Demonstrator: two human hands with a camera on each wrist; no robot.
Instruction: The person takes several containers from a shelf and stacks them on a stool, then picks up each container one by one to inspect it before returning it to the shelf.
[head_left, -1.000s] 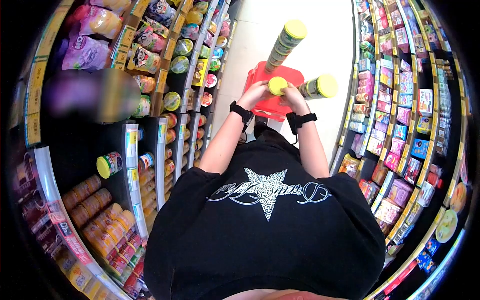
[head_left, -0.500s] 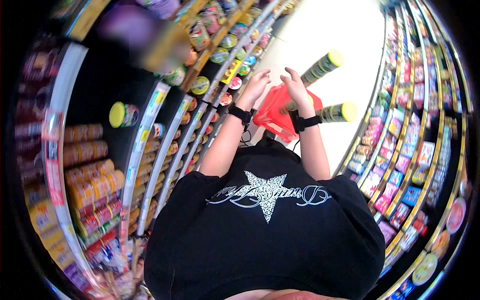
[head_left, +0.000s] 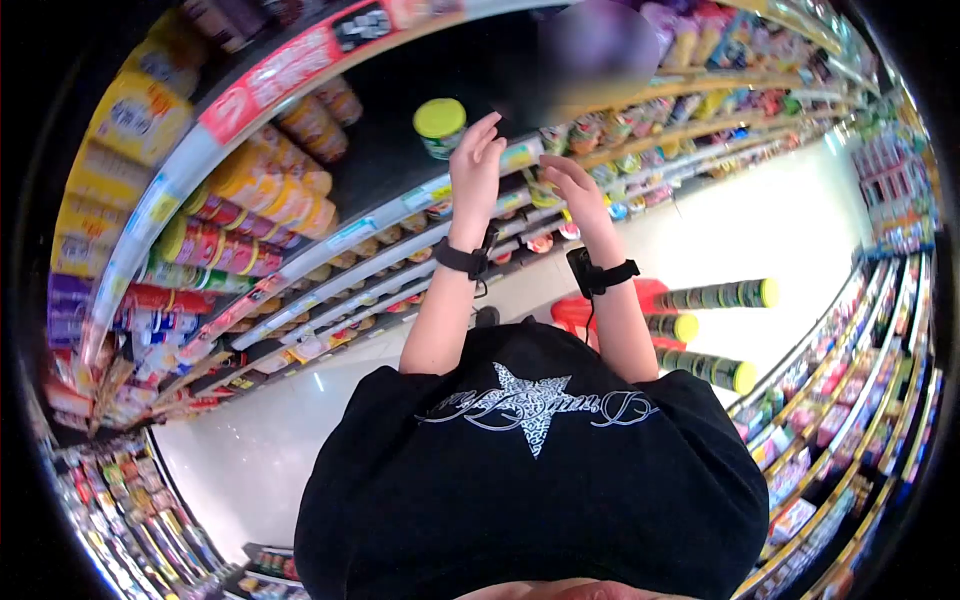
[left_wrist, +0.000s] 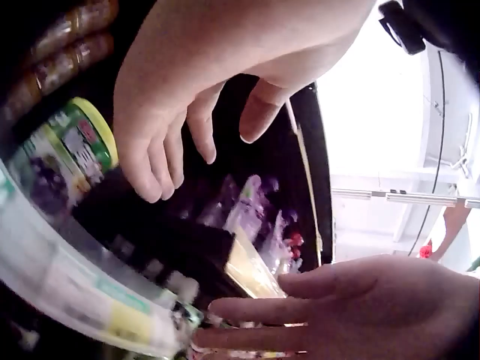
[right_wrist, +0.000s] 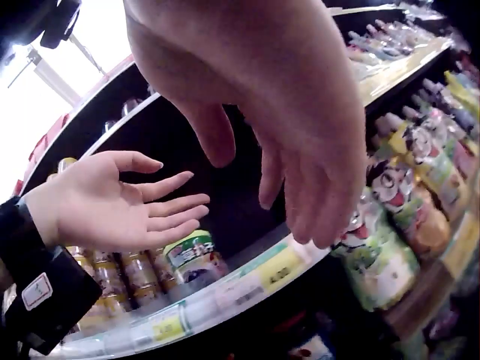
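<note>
Fingers (left_wrist: 154, 172) on your left hand (head_left: 474, 170) are straight and loosely spread, holding nothing, their tips just short of the can (head_left: 440, 122). Your right hand (head_left: 577, 195) is just as open and empty, palm turned toward the left one and a little farther from the shelf (head_left: 395, 208). The can stands alone on that shelf, back from its front edge in a dark gap, apart from a row of orange-lidded cans (head_left: 290, 195) on the same shelf. You look to be reaching in for it. If so, bring the left hand round its side rather than down on the lid and set your thumb opposite the fingers on the label. Close the right hand on the far side before you lift, so the can clears the price strip at the shelf's front edge without tipping. It is a round can with a flat yellow lid and a green label carrying a dark picture too blurred to read. Its wall looks smooth, so I would grip it firmly.
</note>
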